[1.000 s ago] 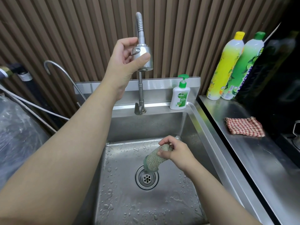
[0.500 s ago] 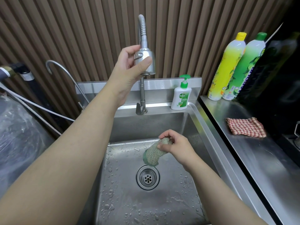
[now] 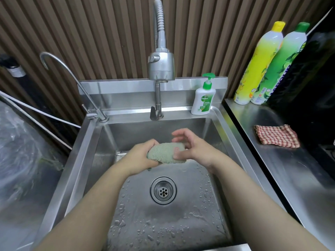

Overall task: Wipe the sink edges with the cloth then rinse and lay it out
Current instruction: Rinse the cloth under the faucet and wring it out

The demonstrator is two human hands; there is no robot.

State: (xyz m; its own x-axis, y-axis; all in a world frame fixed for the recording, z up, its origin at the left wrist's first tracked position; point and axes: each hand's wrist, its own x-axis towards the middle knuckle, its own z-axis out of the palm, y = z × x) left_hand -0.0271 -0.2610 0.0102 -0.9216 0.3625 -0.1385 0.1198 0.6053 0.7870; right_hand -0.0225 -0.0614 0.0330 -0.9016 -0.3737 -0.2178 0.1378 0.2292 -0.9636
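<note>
Stainless steel sink (image 3: pixel 87 160), wet and beaded with drops, fills the middle of the view, and both hands now meet over its basin. Half a second ago the left hand (image 3: pixel 140 160) was up at twelve o'clock on the spray head of the tap (image 3: pixel 161 67); it has since let go and dropped to the green cloth (image 3: pixel 165 153), closing around its left end. The right hand (image 3: pixel 190 148), which held the cloth alone a moment ago, now has its thumb on the cloth's right end while its fingers (image 3: pixel 179 134) are spread loosely above. The cloth sits bunched between the two hands, above the basin and at twelve o'clock from the drain (image 3: pixel 163 190).

No stream of water can be made out from the spray head. That suggests the rinse is finishing and a two-handed squeeze or wring is starting. Laying the cloth out is still to come, perhaps on the bench (image 3: pixel 290 169) at three o'clock.
</note>
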